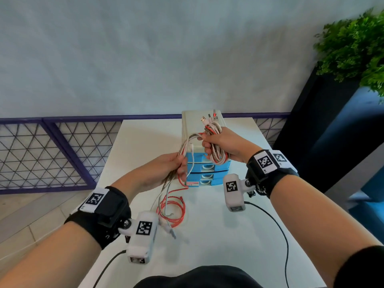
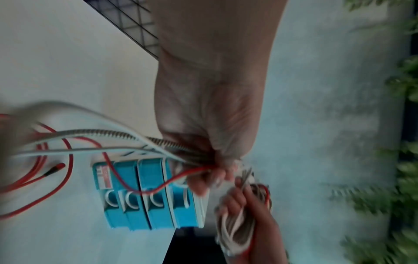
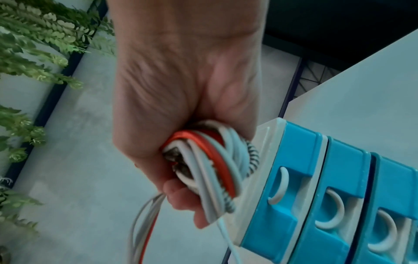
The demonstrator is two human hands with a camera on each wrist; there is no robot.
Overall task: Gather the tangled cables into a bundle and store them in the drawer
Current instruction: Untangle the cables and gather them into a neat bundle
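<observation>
My right hand (image 1: 216,146) grips a looped bundle of cables (image 1: 217,151), white, red and striped, in front of the drawer unit's top; their plugs (image 1: 209,119) stick up above the fist. The same bundle (image 3: 203,164) fills that fist in the right wrist view. My left hand (image 1: 176,169) pinches the loose strands (image 2: 158,142) running from the bundle. Below it the red cable (image 1: 172,210) lies coiled on the white table (image 1: 207,235). The small drawer unit (image 1: 205,171) has blue drawer fronts (image 3: 316,178), all closed.
A purple wire fence (image 1: 52,150) runs behind the table. A green plant (image 1: 357,48) and a dark panel stand at the right. Black camera leads (image 1: 278,227) trail over the table near me.
</observation>
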